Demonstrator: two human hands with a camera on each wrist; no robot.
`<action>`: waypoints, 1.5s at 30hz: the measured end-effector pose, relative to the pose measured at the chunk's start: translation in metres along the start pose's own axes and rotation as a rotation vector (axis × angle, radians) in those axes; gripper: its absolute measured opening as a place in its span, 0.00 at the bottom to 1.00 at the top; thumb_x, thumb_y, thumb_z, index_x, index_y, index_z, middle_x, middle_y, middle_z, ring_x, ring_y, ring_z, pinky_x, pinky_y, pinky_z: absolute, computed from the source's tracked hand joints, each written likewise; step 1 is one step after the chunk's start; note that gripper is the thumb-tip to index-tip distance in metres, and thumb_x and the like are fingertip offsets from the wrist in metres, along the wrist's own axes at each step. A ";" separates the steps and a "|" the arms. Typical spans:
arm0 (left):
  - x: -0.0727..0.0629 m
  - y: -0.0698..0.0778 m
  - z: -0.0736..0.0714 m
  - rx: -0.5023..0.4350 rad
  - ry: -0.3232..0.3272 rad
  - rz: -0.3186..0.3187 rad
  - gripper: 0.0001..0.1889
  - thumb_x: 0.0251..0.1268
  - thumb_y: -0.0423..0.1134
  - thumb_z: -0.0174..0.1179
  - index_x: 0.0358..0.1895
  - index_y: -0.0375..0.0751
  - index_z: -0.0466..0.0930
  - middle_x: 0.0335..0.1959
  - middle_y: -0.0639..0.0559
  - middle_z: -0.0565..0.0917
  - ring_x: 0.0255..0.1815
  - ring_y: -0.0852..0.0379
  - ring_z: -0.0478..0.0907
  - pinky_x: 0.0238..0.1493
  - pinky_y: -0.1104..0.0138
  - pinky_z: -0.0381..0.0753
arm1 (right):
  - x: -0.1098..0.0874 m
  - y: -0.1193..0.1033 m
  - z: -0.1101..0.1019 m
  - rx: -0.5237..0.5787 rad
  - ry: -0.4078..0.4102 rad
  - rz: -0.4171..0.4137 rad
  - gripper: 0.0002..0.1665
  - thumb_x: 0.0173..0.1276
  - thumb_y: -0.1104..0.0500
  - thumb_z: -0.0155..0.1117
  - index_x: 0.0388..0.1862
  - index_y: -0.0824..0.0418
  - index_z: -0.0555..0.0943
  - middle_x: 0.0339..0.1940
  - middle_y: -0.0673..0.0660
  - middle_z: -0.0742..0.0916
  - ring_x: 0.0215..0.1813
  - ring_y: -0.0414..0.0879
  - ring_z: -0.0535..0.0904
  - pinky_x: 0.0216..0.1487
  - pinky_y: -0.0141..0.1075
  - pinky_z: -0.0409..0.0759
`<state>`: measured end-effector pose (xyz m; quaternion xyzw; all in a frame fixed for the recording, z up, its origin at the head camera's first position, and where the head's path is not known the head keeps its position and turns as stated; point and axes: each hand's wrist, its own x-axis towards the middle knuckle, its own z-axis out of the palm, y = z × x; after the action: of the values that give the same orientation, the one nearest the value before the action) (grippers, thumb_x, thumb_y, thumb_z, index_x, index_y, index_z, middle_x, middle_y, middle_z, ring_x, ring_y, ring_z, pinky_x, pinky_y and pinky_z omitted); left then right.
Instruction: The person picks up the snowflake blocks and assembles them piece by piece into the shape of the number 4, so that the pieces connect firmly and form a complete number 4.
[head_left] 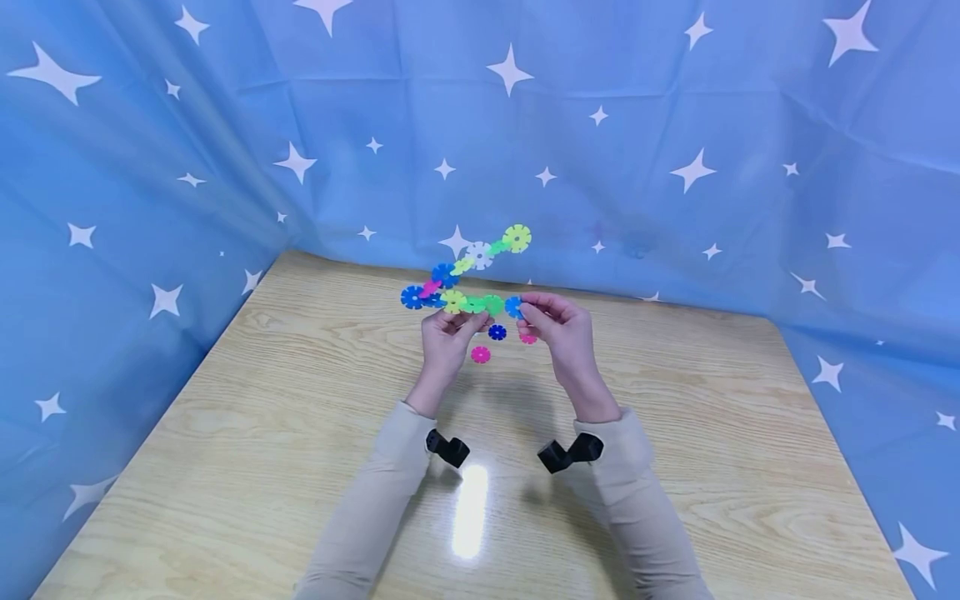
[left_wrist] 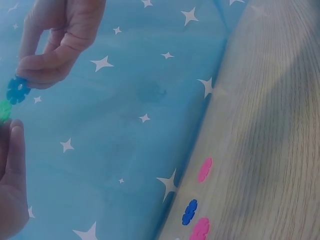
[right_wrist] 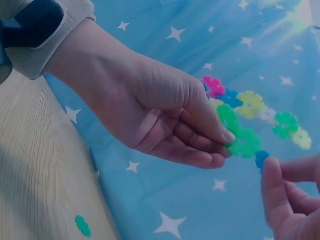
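Note:
My left hand (head_left: 444,343) pinches the end of a bent chain of slotted plastic snowflake discs (head_left: 453,301), raised above the table. Blue, pink, yellow, green and white discs make up the chain, which doubles back toward the upper right. A green disc (right_wrist: 245,142) is at the left fingertips. Between thumb and fingers, my right hand (head_left: 561,333) pinches a single blue disc (head_left: 513,307). In the left wrist view this blue disc (left_wrist: 18,90) sits right beside the green end disc (left_wrist: 5,111); whether their slots engage, I cannot tell.
Loose discs lie on the wooden table (head_left: 262,433) beyond the hands: a pink one (head_left: 481,355), a dark blue one (head_left: 497,332) and another pink one (head_left: 528,338). A green disc (right_wrist: 83,226) lies there too. Blue star-patterned cloth (head_left: 600,167) hangs behind and at both sides.

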<state>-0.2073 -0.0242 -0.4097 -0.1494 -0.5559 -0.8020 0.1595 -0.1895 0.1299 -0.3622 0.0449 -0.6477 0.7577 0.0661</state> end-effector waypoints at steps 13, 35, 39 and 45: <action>0.000 0.000 0.002 -0.033 -0.002 0.011 0.05 0.58 0.20 0.58 0.32 0.15 0.76 0.26 0.41 0.85 0.26 0.63 0.83 0.36 0.66 0.85 | 0.000 0.001 0.001 0.056 -0.052 -0.005 0.19 0.64 0.71 0.60 0.52 0.80 0.73 0.30 0.51 0.85 0.27 0.39 0.81 0.37 0.29 0.84; 0.002 0.003 0.009 -0.124 0.048 -0.010 0.06 0.59 0.20 0.57 0.30 0.32 0.82 0.23 0.57 0.85 0.26 0.63 0.83 0.38 0.68 0.85 | 0.004 0.029 0.017 0.392 -0.033 -0.131 0.10 0.65 0.65 0.62 0.43 0.57 0.86 0.39 0.51 0.86 0.37 0.39 0.79 0.44 0.30 0.80; 0.001 0.003 0.010 -0.120 0.046 -0.006 0.05 0.58 0.20 0.58 0.30 0.30 0.82 0.23 0.58 0.85 0.25 0.63 0.83 0.37 0.68 0.85 | 0.004 0.031 0.017 0.399 -0.063 -0.156 0.11 0.66 0.67 0.60 0.42 0.57 0.86 0.38 0.52 0.85 0.38 0.40 0.80 0.48 0.31 0.80; 0.000 0.001 0.008 -0.110 0.044 -0.010 0.05 0.58 0.20 0.58 0.33 0.16 0.77 0.23 0.57 0.85 0.25 0.62 0.83 0.38 0.67 0.85 | 0.005 0.034 0.015 0.354 -0.096 -0.178 0.13 0.67 0.67 0.58 0.43 0.55 0.86 0.40 0.51 0.86 0.41 0.40 0.81 0.51 0.33 0.80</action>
<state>-0.2062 -0.0167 -0.4058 -0.1378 -0.5083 -0.8350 0.1594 -0.1996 0.1103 -0.3923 0.1492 -0.5002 0.8479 0.0930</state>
